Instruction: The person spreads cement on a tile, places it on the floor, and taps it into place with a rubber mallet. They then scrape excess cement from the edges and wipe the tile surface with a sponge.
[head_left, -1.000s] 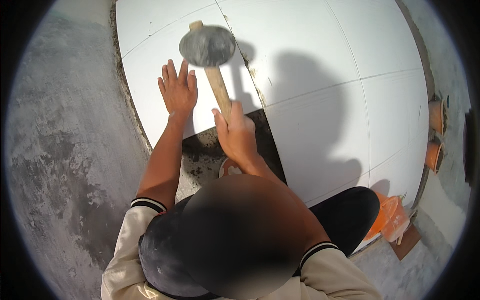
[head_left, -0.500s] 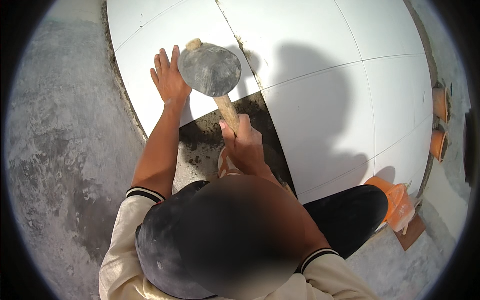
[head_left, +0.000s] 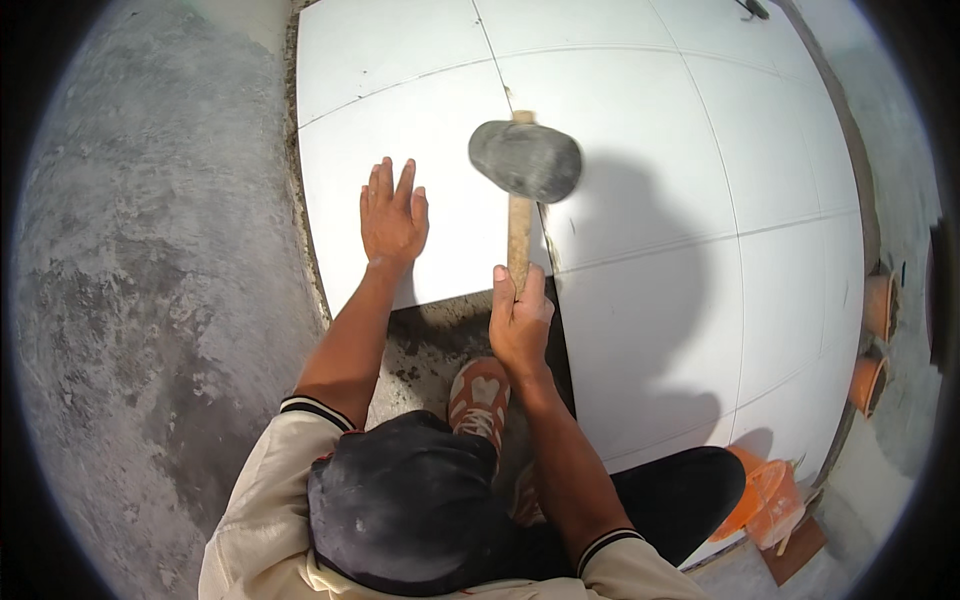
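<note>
My right hand (head_left: pixel 522 325) is closed around the wooden handle of a rubber mallet (head_left: pixel 526 160). Its dark grey head is slightly blurred and lies in view over the joint at the right side of a large white floor tile (head_left: pixel 450 130). Whether the head touches the tile, I cannot tell. On that same tile my left hand (head_left: pixel 394 222) lies flat, palm down, with the fingers stretched out. Along the tile's near edge is a strip of dark bedding mortar (head_left: pixel 450 325).
White tiles (head_left: pixel 640 330) cover the right side, my shadow across them. A rough grey floor (head_left: pixel 150 270) lies left. My patterned shoe (head_left: pixel 478 405) stands on the untiled patch. Orange buckets (head_left: pixel 770 505) sit by my right knee; orange pots (head_left: pixel 878 305) line the right wall.
The mallet has moved right relative to the tile and its head looks smaller, farther from my eyes. My left hand stays flat on the tile. The whole view has shifted.
</note>
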